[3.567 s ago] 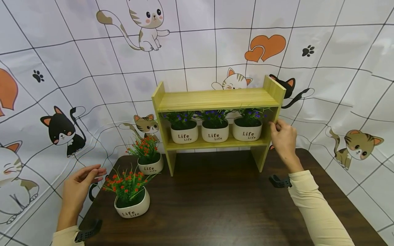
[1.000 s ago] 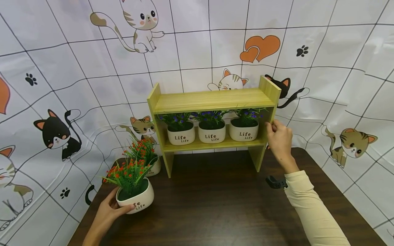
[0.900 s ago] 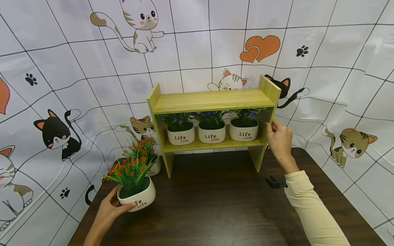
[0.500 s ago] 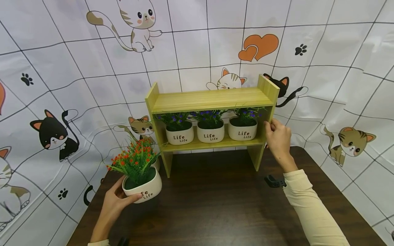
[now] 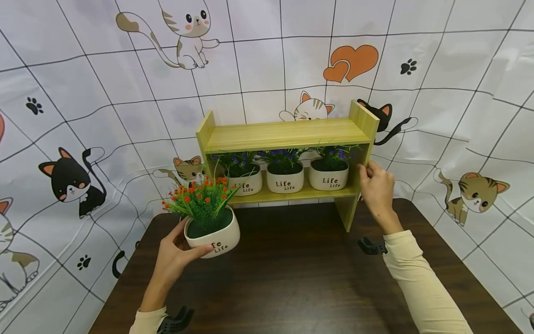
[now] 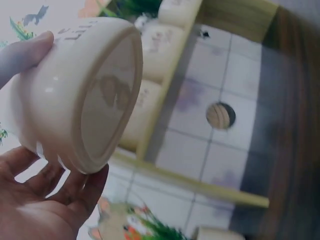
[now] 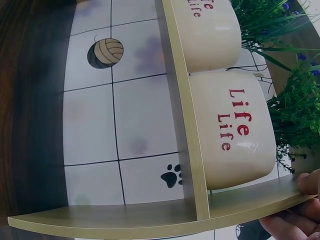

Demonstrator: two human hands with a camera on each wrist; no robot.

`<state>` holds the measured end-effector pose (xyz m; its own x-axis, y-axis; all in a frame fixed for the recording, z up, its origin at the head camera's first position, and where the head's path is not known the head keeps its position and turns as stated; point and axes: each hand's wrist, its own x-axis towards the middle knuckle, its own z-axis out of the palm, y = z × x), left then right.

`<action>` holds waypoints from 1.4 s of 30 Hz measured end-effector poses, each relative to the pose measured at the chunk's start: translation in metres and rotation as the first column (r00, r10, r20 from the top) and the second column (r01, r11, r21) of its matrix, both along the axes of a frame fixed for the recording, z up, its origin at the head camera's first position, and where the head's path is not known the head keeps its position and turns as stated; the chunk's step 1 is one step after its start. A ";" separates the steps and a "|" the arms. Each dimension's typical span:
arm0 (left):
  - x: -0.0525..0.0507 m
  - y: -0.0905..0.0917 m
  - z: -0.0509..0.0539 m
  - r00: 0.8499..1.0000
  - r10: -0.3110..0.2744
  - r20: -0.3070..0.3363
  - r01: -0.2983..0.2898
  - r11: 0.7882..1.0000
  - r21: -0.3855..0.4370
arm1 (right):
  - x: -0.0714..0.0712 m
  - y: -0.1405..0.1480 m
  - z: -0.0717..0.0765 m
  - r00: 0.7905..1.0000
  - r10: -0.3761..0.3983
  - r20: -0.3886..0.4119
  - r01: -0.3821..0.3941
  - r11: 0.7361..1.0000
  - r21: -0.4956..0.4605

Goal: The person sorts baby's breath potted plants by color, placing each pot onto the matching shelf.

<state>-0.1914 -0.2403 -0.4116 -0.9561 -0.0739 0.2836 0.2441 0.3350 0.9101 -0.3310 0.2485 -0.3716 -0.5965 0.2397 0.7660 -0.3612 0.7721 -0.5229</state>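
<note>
My left hand (image 5: 173, 260) grips a white oval pot (image 5: 217, 236) with red flowers, held above the table in front of the shelf's left end; the left wrist view shows the pot's underside (image 6: 112, 95), with thumb and fingers on opposite sides. The fingers of my right hand (image 5: 377, 192) pinch the right side panel of the yellow-green wooden shelf (image 5: 288, 134). On its lower board stand three white "Life" pots with purple flowers, the right one (image 5: 328, 178) nearest that hand. In the right wrist view, fingertips (image 7: 310, 184) touch the panel's edge.
A second red-flowered pot (image 6: 217, 233) shows partly in the left wrist view, beside the shelf; the held one hides it in the head view. The dark wooden table (image 5: 292, 278) reaches back to a wall sheet (image 5: 258, 60) printed with cats.
My left hand, apart from the pots at first, has taken hold of the front red-flowered pot and carried it up, rightward and toward the shelf. My right hand stays at the side panel.
</note>
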 end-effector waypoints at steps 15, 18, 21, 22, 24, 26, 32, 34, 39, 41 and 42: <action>-0.015 0.044 0.049 0.996 -0.072 -0.055 0.075 0.996 0.043 | 0.001 -0.001 -0.001 1.000 -0.004 0.004 0.004 1.000 0.002; -0.019 0.053 0.058 0.995 -0.087 -0.057 0.090 0.994 0.053 | 0.001 0.000 -0.002 1.000 -0.009 0.006 0.009 1.000 0.005; -0.022 0.062 0.066 0.991 -0.112 -0.076 0.117 0.991 0.059 | 0.000 0.000 -0.001 1.000 -0.010 0.002 0.010 1.000 0.009; -0.023 0.065 0.069 0.989 -0.122 -0.086 0.128 0.990 0.062 | 0.000 0.000 -0.001 1.000 -0.007 -0.001 0.007 1.000 0.008; -0.026 0.070 0.073 0.984 -0.144 -0.107 0.152 0.986 0.074 | 0.000 0.000 -0.001 1.000 -0.004 -0.011 0.004 1.000 0.008; -0.029 0.075 0.078 0.979 -0.162 -0.126 0.172 0.982 0.078 | 0.000 -0.001 -0.001 1.000 -0.002 -0.018 0.002 1.000 0.008; -0.038 0.092 0.092 0.963 -0.213 -0.165 0.226 0.972 0.065 | 0.001 -0.001 0.000 1.000 -0.009 -0.005 0.009 1.000 0.003; -0.041 0.099 0.099 0.956 -0.232 -0.177 0.245 0.968 0.051 | 0.001 -0.001 0.000 1.000 -0.013 0.002 0.013 1.000 0.003; -0.049 0.119 0.117 0.930 -0.284 -0.234 0.293 0.956 0.004 | 0.000 -0.001 0.000 1.000 -0.019 0.004 0.019 1.000 0.003; -0.053 0.126 0.124 0.921 -0.299 -0.251 0.306 0.952 -0.012 | 0.000 -0.001 0.000 1.000 -0.016 0.001 0.016 1.000 0.002; -0.055 0.130 0.128 0.918 -0.306 -0.254 0.311 0.950 -0.018 | 0.000 -0.001 0.000 1.000 -0.015 -0.002 0.015 1.000 0.001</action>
<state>-0.2459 -0.1105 -0.2840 -0.8305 0.2041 0.5183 0.5527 0.1863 0.8123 -0.3309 0.2473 -0.3717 -0.5915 0.2478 0.7673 -0.3501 0.7783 -0.5212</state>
